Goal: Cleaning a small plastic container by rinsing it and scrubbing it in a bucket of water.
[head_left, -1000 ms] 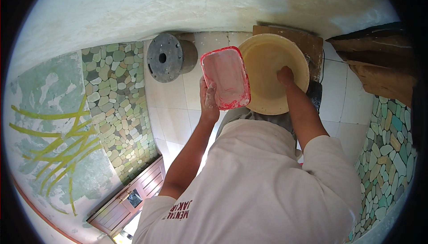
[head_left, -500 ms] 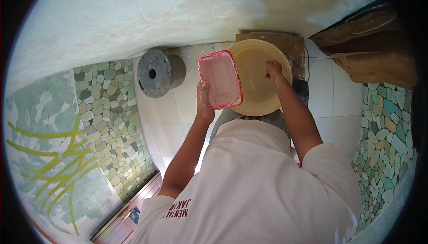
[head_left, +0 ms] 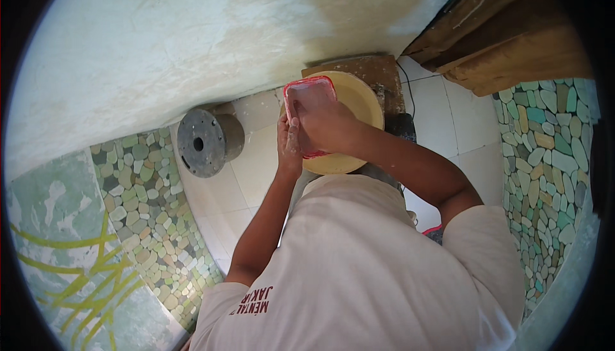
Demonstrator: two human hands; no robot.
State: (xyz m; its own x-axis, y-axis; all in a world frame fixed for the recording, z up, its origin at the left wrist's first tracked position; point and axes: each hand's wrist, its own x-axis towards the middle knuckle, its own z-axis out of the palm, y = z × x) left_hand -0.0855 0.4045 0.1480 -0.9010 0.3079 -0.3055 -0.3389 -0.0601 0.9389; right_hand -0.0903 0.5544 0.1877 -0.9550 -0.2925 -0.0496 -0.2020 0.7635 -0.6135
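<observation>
Before us, a pale, tan-stained plaster wall [head_left: 211,50] rises beyond a cream square-tiled floor [head_left: 250,166]; green-and-tan pebble-stone strips [head_left: 544,158] border that floor left and right, light brightening the wall.

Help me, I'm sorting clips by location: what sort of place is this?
Probably an indoor work area, though whether in a home or a workshop I can't tell: a patchy wall, pale floor tiles, and a smeared, red-rimmed tray held over a yellowish basin.

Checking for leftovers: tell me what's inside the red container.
A pale coating lines the visible far end of the red container; the right hand covers much of the rest, hiding anything beneath.
</observation>
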